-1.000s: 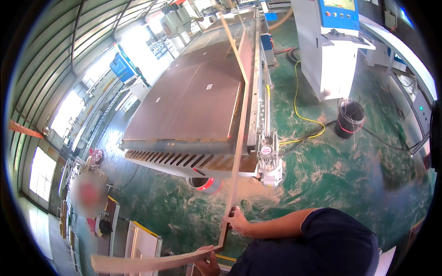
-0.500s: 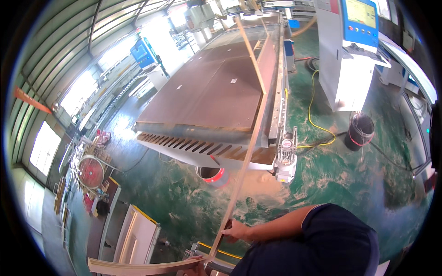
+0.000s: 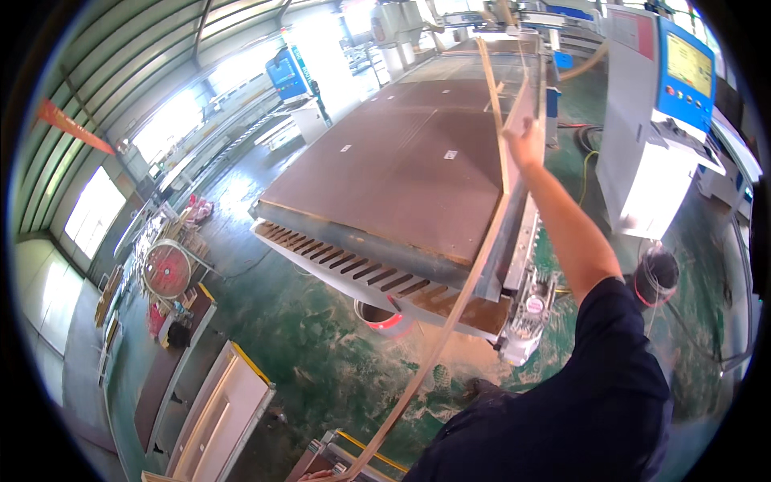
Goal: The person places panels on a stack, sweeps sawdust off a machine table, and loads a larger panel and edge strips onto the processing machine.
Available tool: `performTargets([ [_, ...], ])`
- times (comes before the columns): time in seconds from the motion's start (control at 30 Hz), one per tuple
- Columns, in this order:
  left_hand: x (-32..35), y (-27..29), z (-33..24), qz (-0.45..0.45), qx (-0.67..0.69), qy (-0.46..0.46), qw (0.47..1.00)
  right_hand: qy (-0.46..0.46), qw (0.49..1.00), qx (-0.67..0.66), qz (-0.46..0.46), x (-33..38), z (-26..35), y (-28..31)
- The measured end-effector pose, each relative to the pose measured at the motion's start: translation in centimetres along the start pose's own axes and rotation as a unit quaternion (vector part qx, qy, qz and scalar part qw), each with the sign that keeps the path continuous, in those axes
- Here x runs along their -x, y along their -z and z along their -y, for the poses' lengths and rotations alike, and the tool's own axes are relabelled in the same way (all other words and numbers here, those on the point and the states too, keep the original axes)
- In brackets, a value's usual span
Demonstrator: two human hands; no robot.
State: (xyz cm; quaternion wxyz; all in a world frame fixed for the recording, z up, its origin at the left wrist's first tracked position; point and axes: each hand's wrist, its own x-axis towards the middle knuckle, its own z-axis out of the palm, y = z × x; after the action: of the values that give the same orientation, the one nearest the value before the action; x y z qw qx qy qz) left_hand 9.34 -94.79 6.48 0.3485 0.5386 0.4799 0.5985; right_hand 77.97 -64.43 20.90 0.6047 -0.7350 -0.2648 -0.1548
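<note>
Your right hand (image 3: 526, 138) clenches a long thin wooden strip (image 3: 450, 317) bowing above the worktop (image 3: 385, 173), your left hand (image 3: 317, 475), barely visible, seemingly gripping its lower end; flex it further and it may snap.

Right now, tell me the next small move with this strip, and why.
Probably draw the strip a little further toward you off the panel. The right hand grips it high over the panel's edge, while its lower end bows down to the left hand.
</note>
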Motion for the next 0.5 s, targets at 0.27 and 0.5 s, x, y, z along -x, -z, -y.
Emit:
performTargets([
  [0.27, 2.0, -1.9, 3.5, -0.21, -0.261, -0.016, 0.942, -0.051, 0.929, -0.22, 0.294, -8.8, -0.8, -9.4],
  [0.5, -1.7, -6.3, 1.8, -0.426, -0.011, -0.006, 0.905, -0.067, 0.922, -0.346, 0.159, -10.6, -5.2, -10.3],
])
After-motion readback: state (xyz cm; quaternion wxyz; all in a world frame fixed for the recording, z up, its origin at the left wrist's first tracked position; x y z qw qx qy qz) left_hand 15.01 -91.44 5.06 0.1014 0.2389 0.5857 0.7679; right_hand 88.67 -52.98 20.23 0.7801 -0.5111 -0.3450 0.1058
